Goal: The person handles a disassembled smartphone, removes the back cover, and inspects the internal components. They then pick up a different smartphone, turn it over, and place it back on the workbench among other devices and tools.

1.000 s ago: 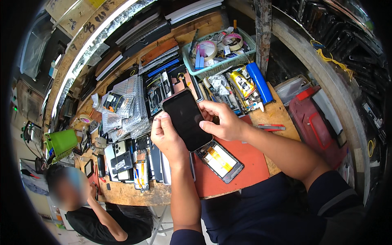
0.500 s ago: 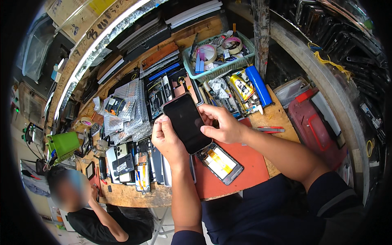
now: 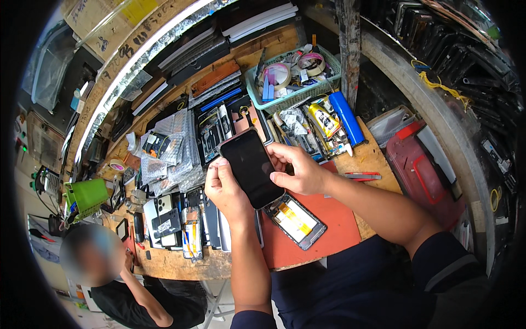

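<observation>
phone [image 3: 251, 167] lies between left hand [image 3: 225, 189] and right hand [image 3: 300, 169], touching both; long axis slants upper left to lower right. each hand pinches its adjacent long edge.

Free room on the red mat [image 3: 344, 222] (right part), with an opened phone [image 3: 298, 222] in the way leftward.

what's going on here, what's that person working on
A person holds a dark-screened phone at the bench, the left hand on one long edge and the right hand on the other. An opened phone with yellow strips inside lies on the red mat, partly hidden behind the held one. Another person is over at the left.
</observation>
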The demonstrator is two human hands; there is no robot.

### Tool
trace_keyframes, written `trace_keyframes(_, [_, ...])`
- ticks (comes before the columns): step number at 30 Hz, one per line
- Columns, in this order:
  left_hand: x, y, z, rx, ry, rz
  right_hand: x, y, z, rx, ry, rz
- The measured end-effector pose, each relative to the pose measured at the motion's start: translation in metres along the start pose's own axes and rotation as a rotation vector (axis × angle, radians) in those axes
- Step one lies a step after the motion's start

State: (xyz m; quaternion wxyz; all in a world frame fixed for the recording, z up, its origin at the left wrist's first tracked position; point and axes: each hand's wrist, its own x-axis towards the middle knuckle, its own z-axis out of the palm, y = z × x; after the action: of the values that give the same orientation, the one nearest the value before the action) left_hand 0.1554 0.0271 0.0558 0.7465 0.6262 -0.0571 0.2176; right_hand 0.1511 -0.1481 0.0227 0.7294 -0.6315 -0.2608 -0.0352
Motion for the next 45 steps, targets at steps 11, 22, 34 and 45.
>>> trace_keyframes(11, [0.000,-0.002,0.001,-0.004,-0.001,0.018,0.000,-0.005,-0.001,-0.004,-0.023,0.060])
trace_keyframes(22, [0.000,-0.002,0.001,-0.006,0.016,0.019,0.001,-0.001,-0.004,-0.033,-0.059,0.055])
trace_keyframes(34, [0.003,0.000,-0.002,-0.017,0.035,-0.007,0.000,-0.013,0.004,-0.058,-0.125,0.101])
trace_keyframes(45, [-0.003,-0.001,0.005,0.031,0.018,0.024,0.001,-0.004,-0.006,0.143,-0.121,0.160])
